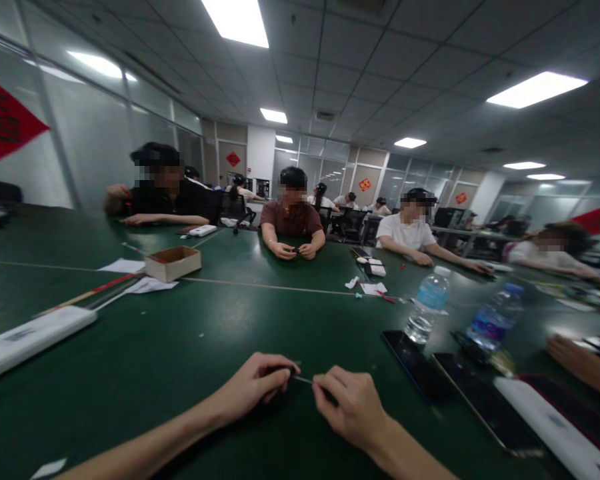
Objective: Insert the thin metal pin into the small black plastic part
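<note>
My left hand and my right hand meet low over the dark green table, fingers pinched closed. Between them runs a thin, short wire-like piece; each hand grips one end. What sits at the ends is too small to make out. Both forearms come in from the bottom edge.
Two black phones and two water bottles lie to my right, with a white box. A cardboard box, papers and a long white strip are at left. Several people sit across the table; another person's hand rests far right.
</note>
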`<state>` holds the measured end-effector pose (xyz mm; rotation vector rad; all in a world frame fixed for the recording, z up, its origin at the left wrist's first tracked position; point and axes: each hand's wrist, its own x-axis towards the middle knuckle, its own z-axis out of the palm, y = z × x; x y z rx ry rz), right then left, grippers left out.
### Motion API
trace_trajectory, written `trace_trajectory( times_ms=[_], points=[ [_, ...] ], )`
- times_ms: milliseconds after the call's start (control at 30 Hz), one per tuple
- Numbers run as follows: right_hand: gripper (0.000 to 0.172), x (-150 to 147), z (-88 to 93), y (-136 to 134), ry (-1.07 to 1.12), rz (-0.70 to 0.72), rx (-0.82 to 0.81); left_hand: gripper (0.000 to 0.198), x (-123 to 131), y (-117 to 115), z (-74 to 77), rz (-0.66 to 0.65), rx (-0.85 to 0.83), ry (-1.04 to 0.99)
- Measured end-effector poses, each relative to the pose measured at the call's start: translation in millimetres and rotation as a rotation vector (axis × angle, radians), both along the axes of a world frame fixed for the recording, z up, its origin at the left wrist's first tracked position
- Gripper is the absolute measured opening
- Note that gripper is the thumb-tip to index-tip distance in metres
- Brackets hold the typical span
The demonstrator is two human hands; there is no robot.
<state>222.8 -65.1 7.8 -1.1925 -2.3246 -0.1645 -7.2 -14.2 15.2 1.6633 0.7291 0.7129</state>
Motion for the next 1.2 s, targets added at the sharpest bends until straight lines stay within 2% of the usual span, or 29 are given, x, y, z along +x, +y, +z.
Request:
trace_trajectory(
  times_ms=[267,600,800,967,1200],
  points=[
    [0.023,-2.2,1.7,0.8,-0.011,0.009,-0.009,0.035,-0.3,0.3,1.7,-0.018,-0.034,-0.04],
    [0.019,0.5,-6.1,3.5,0.004,0.031,0.015,0.034,0.1,5.0,-5.9,-0.04,-0.105,-0.097],
    [0.019,-0.9,-5.2,3.2,0.015,0.03,-0.005,0.034,2.1,1.6,-1.7,-0.046,-0.177,-0.157],
    [0.018,-1.9,-4.4,3.3,0.007,0.038,-0.016,0.04,5.0,0.5,-0.9,-0.021,-0.203,-0.184],
    [0.017,-3.6,-4.4,3.7,0.026,0.036,-0.012,0.037,7.4,3.6,-6.5,0.057,-0.165,-0.187]
  ],
)
